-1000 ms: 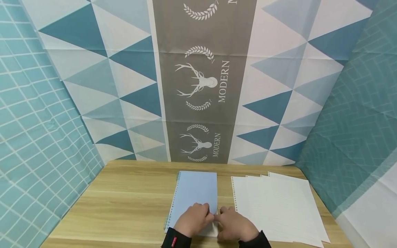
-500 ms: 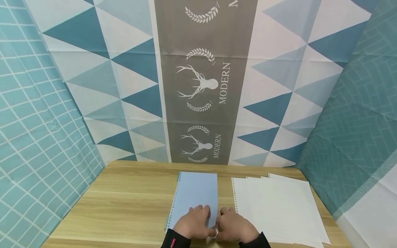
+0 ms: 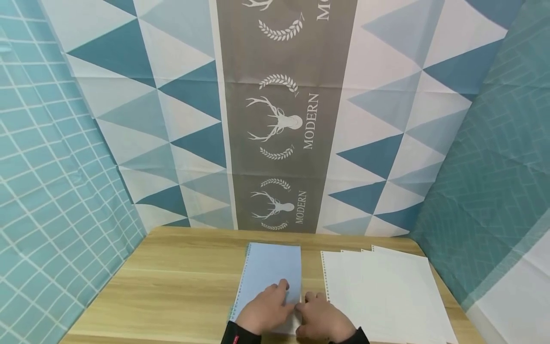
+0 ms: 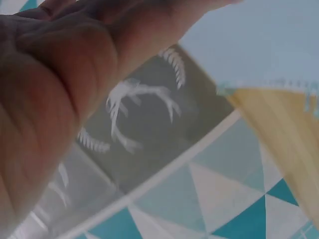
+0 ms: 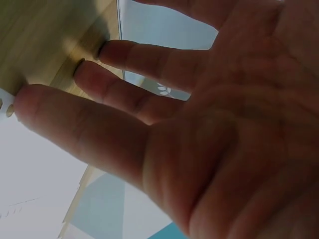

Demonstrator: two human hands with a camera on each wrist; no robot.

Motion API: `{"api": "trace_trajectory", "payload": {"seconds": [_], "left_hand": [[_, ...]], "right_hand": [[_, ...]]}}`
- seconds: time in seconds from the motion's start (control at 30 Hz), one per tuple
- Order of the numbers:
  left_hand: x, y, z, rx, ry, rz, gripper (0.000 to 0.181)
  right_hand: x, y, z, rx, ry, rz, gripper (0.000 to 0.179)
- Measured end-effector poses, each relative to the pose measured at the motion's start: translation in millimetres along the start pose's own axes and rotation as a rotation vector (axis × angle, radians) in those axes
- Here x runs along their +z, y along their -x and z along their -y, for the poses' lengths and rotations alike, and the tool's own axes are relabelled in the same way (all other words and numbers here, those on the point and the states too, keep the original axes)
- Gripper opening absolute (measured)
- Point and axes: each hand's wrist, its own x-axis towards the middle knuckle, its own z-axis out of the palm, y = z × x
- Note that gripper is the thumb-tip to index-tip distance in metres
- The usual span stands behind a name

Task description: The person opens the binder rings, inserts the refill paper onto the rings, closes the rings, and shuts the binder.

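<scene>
A blue spiral notebook (image 3: pixel 270 263) lies near the middle of the wooden table, its coil along the left side. My left hand (image 3: pixel 266 309) rests over its lower half, fingers spread on the cover, thumb toward the right edge. White shows at the notebook's lower right corner (image 3: pixel 289 326), between the two hands. My right hand (image 3: pixel 322 316) is at that edge, its index finger and thumb apart, close to the left thumb. In the right wrist view, its other fingers (image 5: pixel 79 119) reach straight down to the table; one tip is right at the holes of a loose sheet.
Several loose white sheets (image 3: pixel 386 296) with punched holes lie overlapping on the table's right side. Bare wood (image 3: pixel 172 286) lies left of the notebook. A patterned cloth (image 3: pixel 275 143) hangs behind the table, with tile-print cloths (image 3: pixel 56 157) at the sides.
The left index finger has lifted and straightened away from the notebook's right edge. The left thumb has shifted upward along that edge, and the right hand has stayed beside it.
</scene>
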Motion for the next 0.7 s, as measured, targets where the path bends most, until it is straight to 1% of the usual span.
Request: {"api": "trace_trajectory", "payload": {"seconds": [0.1,0.17,0.23,0.33,0.4,0.47,0.57,0.7], "left_hand": [[-17.6,9.2,-1.2,0.019,0.061,-0.041,0.045],[-28.2,15.1,-0.9,0.046,0.073,-0.075,0.045],[-37.8,21.5,-0.3,0.077,0.07,-0.11,0.043],[-49.7,31.4,1.2,0.124,0.056,-0.157,0.04],[-57.1,38.4,1.6,0.135,0.061,-0.18,0.04],[-64.0,44.9,2.2,0.126,0.078,-0.197,0.042],[-73.2,53.3,3.9,0.077,0.115,-0.218,0.046],[-84.6,61.8,10.4,0.014,0.164,-0.271,0.049]], "right_hand": [[3,-2.1,1,0.022,0.019,-0.008,0.034],[5,-3.5,2,0.036,0.028,-0.019,0.036],[7,-5.0,3,0.036,0.052,-0.032,0.042],[11,-7.6,6,0.025,0.134,-0.065,0.05],[14,-9.3,8,0.012,0.204,-0.094,0.053],[16,-10.6,10,0.009,0.262,-0.119,0.052],[18,-11.7,12,0.008,0.328,-0.145,0.05],[19,-12.8,14,0.03,0.338,-0.163,0.045]]}}
